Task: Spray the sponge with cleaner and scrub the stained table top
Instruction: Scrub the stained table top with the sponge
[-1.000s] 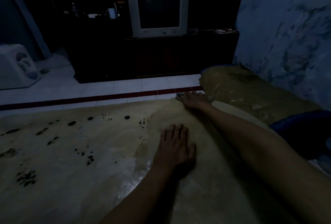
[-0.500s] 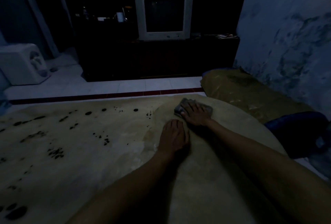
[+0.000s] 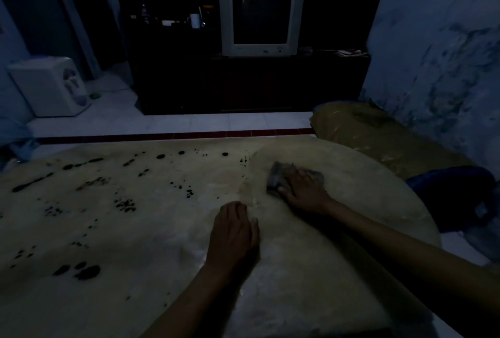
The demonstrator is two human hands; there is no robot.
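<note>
Dim stained table top: right hand is pressing flat on sponge, scrubbing; left hand, loosely curled and empty, is bracing nearby.

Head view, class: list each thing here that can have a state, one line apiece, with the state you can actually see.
Sponge: flat on the table, pressed under the right hand.
Right hand: palm down on the sponge.
Left hand: empty, resting on the table.
Table top: dark stains across the left and far side; the part near the hands looks clean.
Television: screen dark.
</note>
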